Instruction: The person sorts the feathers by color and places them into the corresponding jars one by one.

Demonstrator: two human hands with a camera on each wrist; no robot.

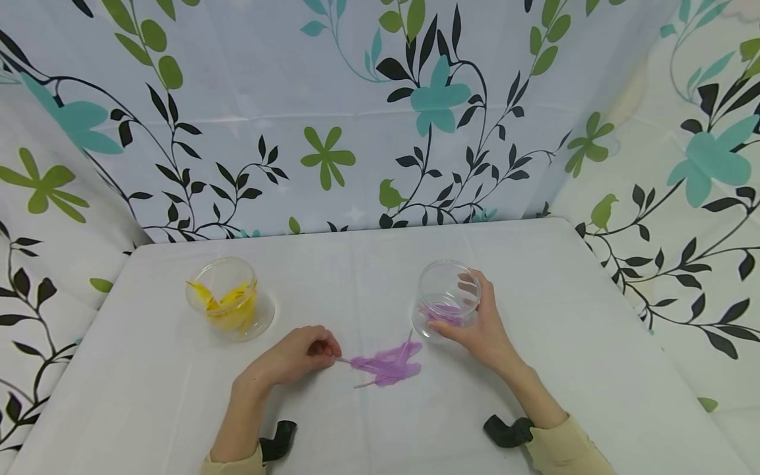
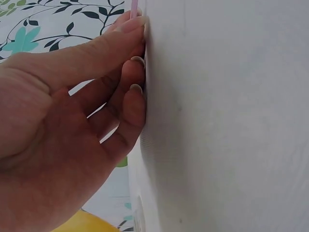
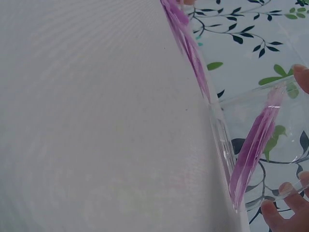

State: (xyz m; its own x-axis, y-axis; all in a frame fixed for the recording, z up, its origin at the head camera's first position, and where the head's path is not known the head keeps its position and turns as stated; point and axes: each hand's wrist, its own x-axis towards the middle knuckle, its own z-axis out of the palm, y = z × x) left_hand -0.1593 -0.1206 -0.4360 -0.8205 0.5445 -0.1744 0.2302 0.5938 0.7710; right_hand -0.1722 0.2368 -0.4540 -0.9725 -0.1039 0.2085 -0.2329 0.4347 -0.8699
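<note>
Near the middle of the white table lies a small bunch of purple feathers (image 1: 388,366). My left hand (image 1: 297,356) pinches the pale quill end of one of them, low over the cloth. In the left wrist view, the thumb and fingertips close on that thin pinkish quill (image 2: 134,8). My right hand (image 1: 487,330) grips a clear cup (image 1: 445,280) from its right side. Purple feather (image 3: 256,145) shows through the cup's wall in the right wrist view, leaning inside it. The cup's base meets the tabletop there.
A second clear cup (image 1: 222,267) stands at the left, holding yellow feathers (image 1: 234,307). The white tabletop (image 1: 332,284) ends at a leaf-patterned cloth (image 1: 267,119) behind and at both sides. Dark curved pieces (image 1: 508,431) sit by both wrists.
</note>
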